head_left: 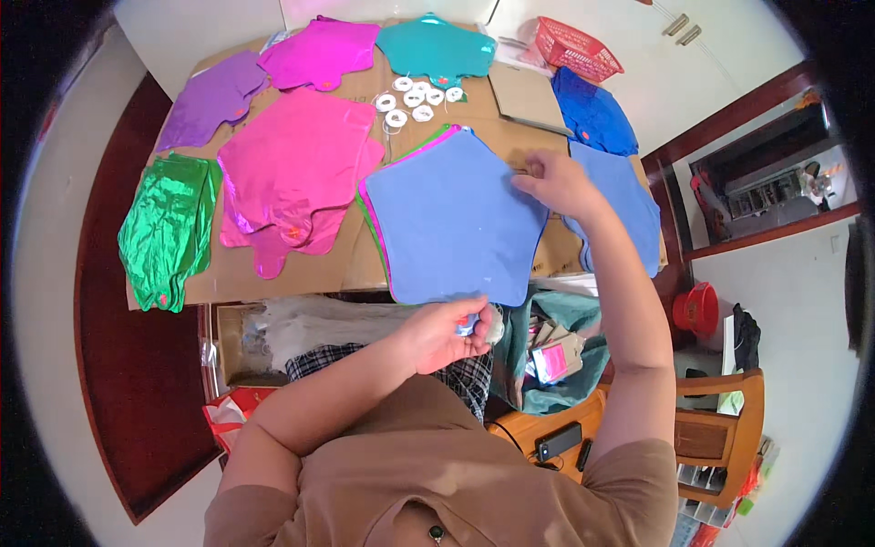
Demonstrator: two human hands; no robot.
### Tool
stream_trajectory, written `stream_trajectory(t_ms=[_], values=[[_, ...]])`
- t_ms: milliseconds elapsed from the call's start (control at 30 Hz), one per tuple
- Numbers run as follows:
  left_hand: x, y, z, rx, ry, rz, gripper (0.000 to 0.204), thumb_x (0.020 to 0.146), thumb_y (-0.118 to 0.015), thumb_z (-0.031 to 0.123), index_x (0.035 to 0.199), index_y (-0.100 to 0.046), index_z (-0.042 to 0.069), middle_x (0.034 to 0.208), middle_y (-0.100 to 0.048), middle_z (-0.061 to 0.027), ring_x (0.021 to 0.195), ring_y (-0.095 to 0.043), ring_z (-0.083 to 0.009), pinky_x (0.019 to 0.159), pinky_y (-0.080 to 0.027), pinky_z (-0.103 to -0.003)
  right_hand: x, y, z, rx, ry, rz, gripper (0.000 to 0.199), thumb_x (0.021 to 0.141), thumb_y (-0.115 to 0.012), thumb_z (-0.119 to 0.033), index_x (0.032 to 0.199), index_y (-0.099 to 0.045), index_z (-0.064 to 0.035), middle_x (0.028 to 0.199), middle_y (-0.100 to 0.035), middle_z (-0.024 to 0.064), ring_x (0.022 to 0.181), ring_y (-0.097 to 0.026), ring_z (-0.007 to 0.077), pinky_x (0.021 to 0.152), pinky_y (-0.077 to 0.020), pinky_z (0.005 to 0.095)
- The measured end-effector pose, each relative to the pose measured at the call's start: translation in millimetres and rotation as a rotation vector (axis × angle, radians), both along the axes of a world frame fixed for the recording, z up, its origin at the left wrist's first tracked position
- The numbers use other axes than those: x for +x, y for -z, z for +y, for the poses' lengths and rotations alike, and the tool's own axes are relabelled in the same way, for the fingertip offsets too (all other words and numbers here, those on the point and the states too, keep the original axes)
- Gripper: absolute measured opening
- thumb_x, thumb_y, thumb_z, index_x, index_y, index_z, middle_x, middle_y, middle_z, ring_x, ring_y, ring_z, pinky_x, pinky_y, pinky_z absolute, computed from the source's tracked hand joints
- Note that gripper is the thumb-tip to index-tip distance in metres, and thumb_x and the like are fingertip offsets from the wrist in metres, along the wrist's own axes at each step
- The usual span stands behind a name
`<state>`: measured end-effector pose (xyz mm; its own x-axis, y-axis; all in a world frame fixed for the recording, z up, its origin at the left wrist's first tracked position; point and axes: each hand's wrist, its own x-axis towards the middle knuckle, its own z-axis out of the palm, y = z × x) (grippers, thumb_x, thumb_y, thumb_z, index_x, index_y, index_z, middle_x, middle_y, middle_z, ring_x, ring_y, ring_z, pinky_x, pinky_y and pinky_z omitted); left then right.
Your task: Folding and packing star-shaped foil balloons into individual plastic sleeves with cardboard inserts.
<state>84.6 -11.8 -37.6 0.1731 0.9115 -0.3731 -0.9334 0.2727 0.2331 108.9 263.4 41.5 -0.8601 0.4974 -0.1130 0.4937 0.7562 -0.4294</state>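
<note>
A stack of flat, unfilled star-shaped foil balloons point(456, 223) lies in front of me, matte blue on top, with magenta and green edges showing at its left. My left hand point(447, 337) is closed on the blue balloon's tail point(468, 324) at the table's near edge; a red mark shows on it. Beside those fingertips is a small whitish thing point(495, 325) that I cannot make out. At the stack's upper right edge hovers my right hand point(558, 185), its thumb and forefinger apart with nothing visible between them.
Flat foil balloons in pink point(292, 173), green point(169, 228), purple point(210, 100), teal point(437, 50) and dark blue point(597, 109) ring the cardboard-covered table point(346, 264). Several white ribbon coils point(413, 98) sit at the back. A red basket point(576, 50) stands far right; an opened teal bag point(583, 383) is below.
</note>
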Motion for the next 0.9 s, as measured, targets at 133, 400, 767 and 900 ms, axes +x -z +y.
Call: stream_trajectory(t_ms=[133, 400, 767, 900], values=[[-1.7, -13.4, -3.6, 0.078, -0.010, -0.146, 0.024, 0.097, -0.052, 0.030, 0.084, -0.058, 0.010, 0.072, -0.055, -0.0001, 0.068, -0.055, -0.0138, 0.080, -0.047, -0.037, 19.6, -31.8, 7.6, -0.305, 0.262, -0.253, 0.050, 0.082, -0.067, -0.042, 0.111, -0.063, -0.0018, 0.103, -0.064, 0.0139, 0.083, -0.064, 0.0233, 0.071, -0.0527, 0.0376], [-1.0, -28.6, -1.8, 0.326, 0.033, -0.304, 0.029, 0.100, -0.044, 0.032, 0.084, -0.054, 0.010, 0.074, -0.052, -0.0016, 0.073, -0.053, -0.0148, 0.083, -0.047, -0.037, 22.8, -34.9, -2.3, -1.134, 0.373, -0.070, 0.040, 0.082, -0.068, -0.041, 0.098, -0.064, -0.0045, 0.083, -0.066, 0.0082, 0.070, -0.065, 0.0184, 0.060, -0.0548, 0.0338], [-5.3, 17.1, -20.4, 0.133, 0.078, -0.080, 0.035, 0.094, -0.055, 0.029, 0.113, -0.059, 0.000, 0.104, -0.063, -0.0101, 0.096, -0.062, -0.0206, 0.091, -0.049, -0.038, 21.7, 13.6, 14.8, -1.031, 0.285, 0.054, 0.018, 0.079, -0.064, -0.002, 0.096, -0.065, 0.0002, 0.082, -0.067, 0.0063, 0.070, -0.063, 0.0147, 0.067, -0.0528, 0.0273], [-2.9, 24.5, -15.4, 0.128, 0.077, -0.069, 0.033, 0.094, -0.054, 0.028, 0.110, -0.059, -0.001, 0.100, -0.062, -0.0119, 0.094, -0.061, -0.0229, 0.089, -0.050, -0.040, 24.2, 15.8, 15.2, -0.994, 0.259, 0.058, 0.015, 0.078, -0.063, -0.001, 0.094, -0.065, 0.0006, 0.082, -0.067, 0.0068, 0.069, -0.063, 0.0147, 0.066, -0.0524, 0.0272]])
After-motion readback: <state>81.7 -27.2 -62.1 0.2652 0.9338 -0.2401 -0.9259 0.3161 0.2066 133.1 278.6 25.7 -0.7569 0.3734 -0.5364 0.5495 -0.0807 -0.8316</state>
